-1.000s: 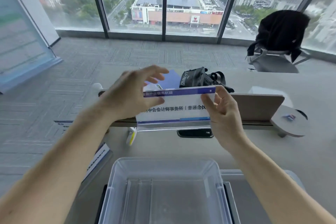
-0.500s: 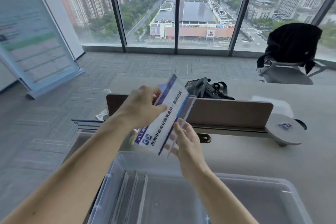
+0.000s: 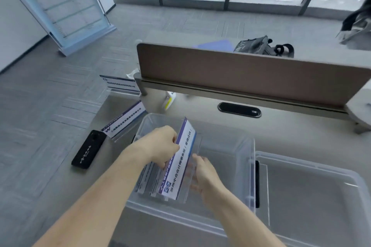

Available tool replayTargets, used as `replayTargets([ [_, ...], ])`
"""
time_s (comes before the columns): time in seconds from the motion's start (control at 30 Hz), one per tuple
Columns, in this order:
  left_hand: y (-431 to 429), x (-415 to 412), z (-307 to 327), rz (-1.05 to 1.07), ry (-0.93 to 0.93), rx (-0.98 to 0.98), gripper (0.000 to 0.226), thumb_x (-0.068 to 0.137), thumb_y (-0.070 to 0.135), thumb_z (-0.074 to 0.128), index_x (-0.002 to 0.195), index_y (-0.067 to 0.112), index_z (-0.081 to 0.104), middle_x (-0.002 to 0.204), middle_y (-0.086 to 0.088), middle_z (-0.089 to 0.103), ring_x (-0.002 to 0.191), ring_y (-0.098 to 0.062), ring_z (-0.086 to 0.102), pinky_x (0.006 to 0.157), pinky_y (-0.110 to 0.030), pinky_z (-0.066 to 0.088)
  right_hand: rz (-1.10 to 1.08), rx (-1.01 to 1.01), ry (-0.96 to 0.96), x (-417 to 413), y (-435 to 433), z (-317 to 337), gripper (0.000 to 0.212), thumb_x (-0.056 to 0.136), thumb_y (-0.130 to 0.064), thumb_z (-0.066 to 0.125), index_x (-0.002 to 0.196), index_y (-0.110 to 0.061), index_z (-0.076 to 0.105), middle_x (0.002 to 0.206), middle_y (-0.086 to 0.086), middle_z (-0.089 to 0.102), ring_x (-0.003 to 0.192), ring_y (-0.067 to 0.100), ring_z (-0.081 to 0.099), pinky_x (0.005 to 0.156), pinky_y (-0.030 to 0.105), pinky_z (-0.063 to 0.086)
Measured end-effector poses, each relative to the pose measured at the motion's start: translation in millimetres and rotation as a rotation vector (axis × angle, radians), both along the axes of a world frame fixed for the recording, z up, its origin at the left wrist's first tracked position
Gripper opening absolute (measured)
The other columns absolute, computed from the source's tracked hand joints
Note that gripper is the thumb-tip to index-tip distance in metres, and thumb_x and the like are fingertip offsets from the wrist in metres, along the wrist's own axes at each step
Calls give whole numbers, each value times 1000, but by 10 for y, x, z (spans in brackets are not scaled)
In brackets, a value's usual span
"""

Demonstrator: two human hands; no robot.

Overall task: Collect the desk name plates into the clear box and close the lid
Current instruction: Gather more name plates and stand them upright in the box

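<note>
Holding one name plate (image 3: 181, 161) between both hands, you have it tilted inside the clear box (image 3: 244, 146), which sits on the desk (image 3: 281, 132) near its left edge. Your left hand (image 3: 158, 146) grips the plate's upper long edge, fingers curled tight around it; the fingertips are hidden behind the plate. Your right hand (image 3: 204, 174) lies against the transparent face on the plate's right side, fingers spread fairly wide and partly seen through the acrylic; whether they clamp or merely steady the plate cannot be told.

Several stored plates (image 3: 147, 176) stand on edge along the box's left wall, just beside the held one. Their count and print are blurred.

The lid (image 3: 313, 192) lies flat on the desk to the right of the box, touching or just beside its right wall; its far right portion is cut off by the picture edge.

Two further plates are outside the box: a slanted plate (image 3: 125, 119) at the desk's left edge, just beside the box's far-left corner, and a far plate (image 3: 120, 83) at the desk's far-left corner beside the divider panel (image 3: 251, 74). Its text is unreadable.

A black phone (image 3: 89, 149) lies at the left edge of the desk.
</note>
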State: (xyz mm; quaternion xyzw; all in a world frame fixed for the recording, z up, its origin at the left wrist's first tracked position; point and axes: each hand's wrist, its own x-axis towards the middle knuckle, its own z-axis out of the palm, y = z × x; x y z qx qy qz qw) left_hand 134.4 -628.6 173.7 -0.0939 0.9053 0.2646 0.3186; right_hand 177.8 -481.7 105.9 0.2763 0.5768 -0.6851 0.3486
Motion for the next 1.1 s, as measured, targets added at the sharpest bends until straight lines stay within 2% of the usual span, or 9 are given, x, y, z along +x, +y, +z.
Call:
replayTargets([
  [0.1, 2, 53, -402, -13, -42, 26, 19, 96, 14, 51, 86, 4, 63, 85, -9, 75, 76, -32, 76, 68, -47, 65, 31, 82, -68, -22, -6, -337, 26, 103, -28, 41, 108, -16, 64, 93, 2, 74, 81, 16, 69, 79, 38, 55],
  [0.17, 38, 83, -679, -22, -50, 34, 18, 97, 15, 51, 91, 5, 66, 89, -10, 75, 79, -31, 74, 63, -41, 62, 55, 142, -94, -14, -11, -551, 34, 102, -30, 40, 121, -15, 63, 99, 3, 74, 86, 18, 68, 88, 45, 55],
  [0.27, 102, 139, -1037, -50, -64, 25, 17, 101, 15, 50, 87, 9, 59, 84, -7, 67, 72, -25, 63, 57, -31, 49, 62, 184, -115, -4, -26, -816, 47, 102, -33, 38, 147, -21, 41, 114, 4, 70, 88, 16, 66, 76, 41, 56],
  [0.33, 133, 176, -1202, -49, -70, 15, 22, 103, 15, 50, 82, 12, 55, 81, -5, 62, 69, -23, 59, 55, -29, 45, 78, 213, -111, -25, -39, -944, 47, 102, -30, 35, 148, -20, 37, 111, 4, 66, 84, 14, 62, 74, 40, 56],
  [0.47, 169, 196, -1447, -35, -61, 12, 16, 104, 17, 50, 101, 7, 63, 98, -11, 70, 90, -32, 70, 75, -39, 57, 73, 253, -99, -77, -63, -1117, 28, 100, -21, 36, 119, -15, 56, 89, -1, 60, 75, 12, 54, 78, 41, 52],
  [0.63, 235, 200, -1633, -54, -4, -73, 9, 101, 15, 54, 100, 8, 59, 100, -13, 67, 88, -30, 68, 75, -38, 57, 78, 313, -118, -118, -110, -1309, 24, 98, -17, 37, 84, -17, 56, 81, 1, 53, 71, 14, 48, 78, 40, 51],
  [0.8, 215, 189, -1683, -38, 41, -61, 17, 102, 27, 55, 102, 12, 62, 101, -9, 68, 86, -27, 67, 75, -39, 58, 89, 293, -129, -119, -155, -1382, 27, 98, -16, 33, 104, -12, 59, 92, 10, 57, 81, 23, 51, 84, 40, 49],
  [0.9, 168, 200, -1662, -11, 38, -28, 17, 103, 24, 55, 104, 10, 62, 99, -9, 67, 80, -25, 68, 68, -36, 58, 142, 307, -115, -126, -203, -1405, 38, 98, -17, 33, 121, -2, 59, 127, 22, 61, 111, 39, 59, 99, 53, 50],
  [1.1, 190, 201, -1628, -5, 78, -42, 18, 103, 25, 57, 101, 10, 65, 97, -9, 70, 83, -26, 69, 81, -43, 61, 151, 325, -97, -122, -218, -1481, 38, 98, -19, 36, 126, -3, 57, 136, 18, 56, 119, 38, 57, 100, 56, 48],
])
